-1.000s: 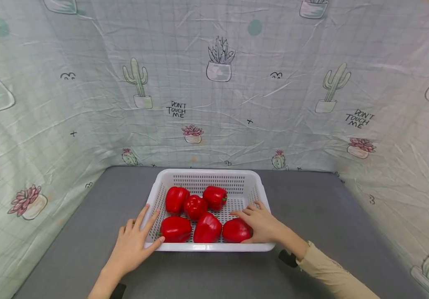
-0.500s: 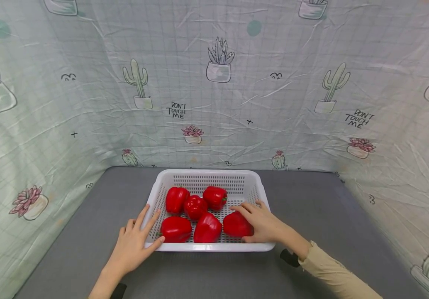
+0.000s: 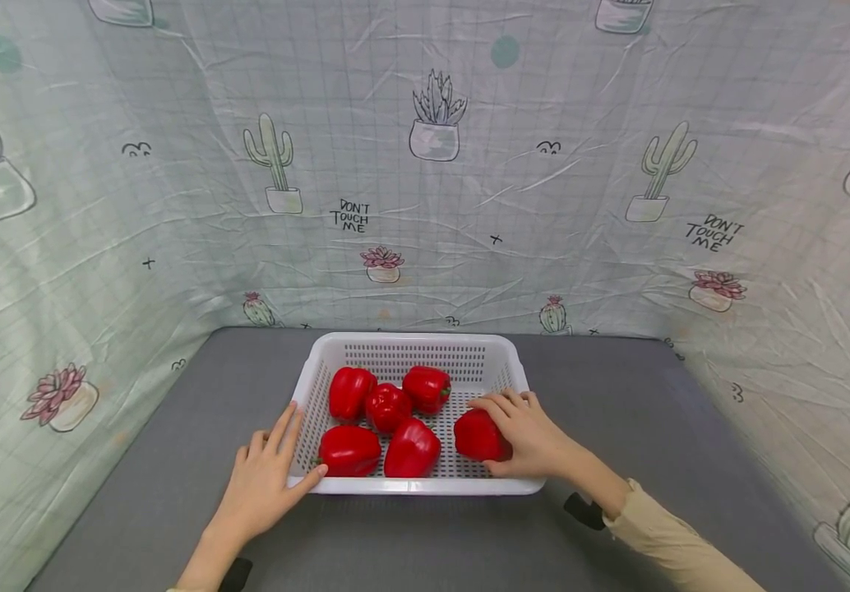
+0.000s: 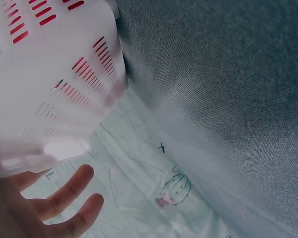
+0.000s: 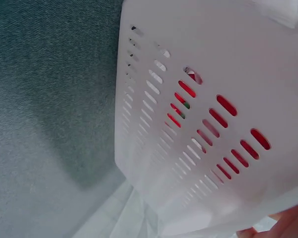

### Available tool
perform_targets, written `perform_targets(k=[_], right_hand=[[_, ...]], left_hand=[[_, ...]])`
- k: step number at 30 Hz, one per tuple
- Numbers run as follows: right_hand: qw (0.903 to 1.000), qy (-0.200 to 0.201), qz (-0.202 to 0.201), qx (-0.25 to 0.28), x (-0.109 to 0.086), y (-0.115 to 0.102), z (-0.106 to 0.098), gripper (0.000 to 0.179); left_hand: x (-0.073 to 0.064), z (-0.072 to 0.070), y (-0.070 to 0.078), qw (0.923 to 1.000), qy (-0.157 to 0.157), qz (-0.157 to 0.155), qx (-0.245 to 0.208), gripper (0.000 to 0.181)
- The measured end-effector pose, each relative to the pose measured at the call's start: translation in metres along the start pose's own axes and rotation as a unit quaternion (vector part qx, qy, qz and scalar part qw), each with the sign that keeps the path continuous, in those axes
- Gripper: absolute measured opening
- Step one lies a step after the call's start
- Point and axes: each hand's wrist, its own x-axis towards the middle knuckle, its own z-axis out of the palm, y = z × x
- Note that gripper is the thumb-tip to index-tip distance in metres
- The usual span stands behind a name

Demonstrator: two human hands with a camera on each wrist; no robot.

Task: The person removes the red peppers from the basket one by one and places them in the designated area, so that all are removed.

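Observation:
A white perforated plastic basket (image 3: 410,487) holds several red bell peppers. In its front right part, my right hand (image 3: 536,444) grips one red bell pepper (image 3: 480,436) from above, with the thumb on the near side and the fingers over the far side. My left hand (image 3: 258,489) rests on the basket's front left corner, fingers spread along the rim. The left wrist view shows its fingers (image 4: 67,201) extended outside the basket wall (image 4: 35,99). Only a bit of the right hand (image 5: 288,225) appears in the right wrist view, and the wall hides the held pepper's grip there.
Another bell pepper (image 3: 413,449) lies at front centre and one (image 3: 349,450) at front left. Three more, including a back right pepper (image 3: 427,388), sit behind them. The grey table (image 3: 602,386) ends at a patterned curtain (image 3: 440,214) behind and on both sides.
My right hand has shifted slightly right and away from me with the front right pepper, leaving a wider gap to the front centre one. The left hand's fingers have drawn a little closer together.

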Motion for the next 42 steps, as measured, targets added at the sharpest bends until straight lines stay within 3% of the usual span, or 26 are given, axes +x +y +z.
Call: perform_targets(k=[9,20,42], right_hand=[[0.9985,0.051,-0.016,-0.01,-0.006,0.003,-0.005,0.079],[0.9968,0.077,-0.014,-0.012,-0.01,0.005,-0.019,0.09],[0.9931,0.117,0.011,-0.005,-0.017,0.01,-0.033,0.084]], left_hand=[[0.0,-0.003,-0.001,0.9999,-0.005,-0.012,-0.003,0.084],[0.003,-0.001,0.0,0.9999,-0.009,-0.007,0.002,0.084],[0.0,0.001,0.001,0.9998,0.002,-0.01,-0.015,0.083]])
